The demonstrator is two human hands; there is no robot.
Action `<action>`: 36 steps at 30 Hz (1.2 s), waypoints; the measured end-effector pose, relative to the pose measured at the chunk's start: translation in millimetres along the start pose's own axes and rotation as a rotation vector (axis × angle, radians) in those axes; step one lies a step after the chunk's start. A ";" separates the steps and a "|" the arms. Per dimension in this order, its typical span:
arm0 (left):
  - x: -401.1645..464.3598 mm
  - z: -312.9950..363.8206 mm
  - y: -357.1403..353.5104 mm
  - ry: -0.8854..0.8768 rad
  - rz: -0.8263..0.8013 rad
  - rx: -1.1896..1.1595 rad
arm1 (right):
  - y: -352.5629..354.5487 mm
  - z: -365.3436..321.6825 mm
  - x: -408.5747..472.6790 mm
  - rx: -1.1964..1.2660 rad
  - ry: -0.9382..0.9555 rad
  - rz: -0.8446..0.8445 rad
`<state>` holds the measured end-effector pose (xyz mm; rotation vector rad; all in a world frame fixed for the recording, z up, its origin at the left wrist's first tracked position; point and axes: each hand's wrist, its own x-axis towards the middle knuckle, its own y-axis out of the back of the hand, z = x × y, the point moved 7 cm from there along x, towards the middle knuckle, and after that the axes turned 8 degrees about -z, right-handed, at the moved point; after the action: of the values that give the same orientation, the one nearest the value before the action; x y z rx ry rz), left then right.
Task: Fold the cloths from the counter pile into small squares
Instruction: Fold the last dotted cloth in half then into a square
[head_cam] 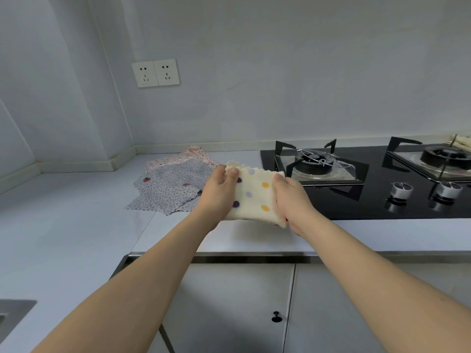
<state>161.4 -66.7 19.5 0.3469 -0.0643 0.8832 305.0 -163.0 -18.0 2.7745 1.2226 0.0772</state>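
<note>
A cream cloth with purple and yellow dots (254, 197) is held up above the counter, folded into a thick rectangle. My left hand (220, 191) grips its left edge, thumb on top near the upper corner. Its right edge is gripped by my right hand (290, 202), with fingers wrapped behind. On the counter to the left lies the pile of cloths (170, 187): grey speckled ones on top and a pink speckled one (190, 155) behind, all flat and unfolded.
A black glass gas hob (369, 197) with two burners and two knobs sits right of the cloth. A sink corner (12, 317) shows at the lower left. Wall sockets (155, 73) hang above the counter (76, 225). Cabinet doors with a black knob (276, 316) are below.
</note>
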 end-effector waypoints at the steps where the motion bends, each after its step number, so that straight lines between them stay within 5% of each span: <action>1: 14.8 -3.3 -1.9 0.007 0.000 -0.002 | 2.4 -1.3 13.2 -0.022 0.011 0.015; 8: 120.4 -27.4 -24.5 0.109 -0.007 -0.044 | 15.0 -12.7 120.4 -0.160 0.008 0.076; 13: 162.8 33.5 -41.6 0.181 -0.089 -0.031 | 55.6 -77.1 130.2 -0.320 -0.011 0.139; 21: 176.3 184.5 -121.4 0.158 -0.323 0.032 | 182.7 -178.5 88.9 -0.370 -0.159 0.297; 36: 197.6 283.4 -379.2 0.153 -0.469 0.029 | 457.2 -171.0 98.7 -0.351 -0.225 0.402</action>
<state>602.4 -231.9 222.9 0.3031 0.1663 0.4434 691.1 -383.0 206.8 2.5825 0.5294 0.0090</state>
